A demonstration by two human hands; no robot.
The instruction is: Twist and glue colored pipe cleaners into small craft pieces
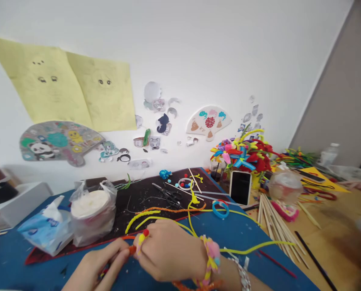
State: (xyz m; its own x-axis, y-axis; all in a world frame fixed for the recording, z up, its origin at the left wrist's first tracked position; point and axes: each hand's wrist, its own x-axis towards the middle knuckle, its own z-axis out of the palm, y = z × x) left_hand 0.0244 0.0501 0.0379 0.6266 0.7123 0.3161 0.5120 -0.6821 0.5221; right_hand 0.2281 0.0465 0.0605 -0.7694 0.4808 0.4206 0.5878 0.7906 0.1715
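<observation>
My left hand (103, 262) pinches an orange pipe cleaner (132, 250) between thumb and forefinger, low in the view. Right beside it, my right hand (168, 250) is closed around the same orange piece, its back turned up and its fingertips hidden. A yellow ring with a red tip (143, 238) sits on a right finger. Around the right wrist is a twisted pink and yellow pipe-cleaner bracelet (211, 254). Further orange fuzzy lengths show under the right wrist. Long yellow pipe cleaners (256, 248) lie behind the hands and to their right.
Behind the hands are scissors (168, 195) on a dark mat (129, 202) and a blue ring (220, 209). A tissue pack (47, 226) and a bagged tub (92, 214) stand left. A phone (240, 188), wooden sticks (274, 226) and pipe-cleaner flowers (244, 155) are right.
</observation>
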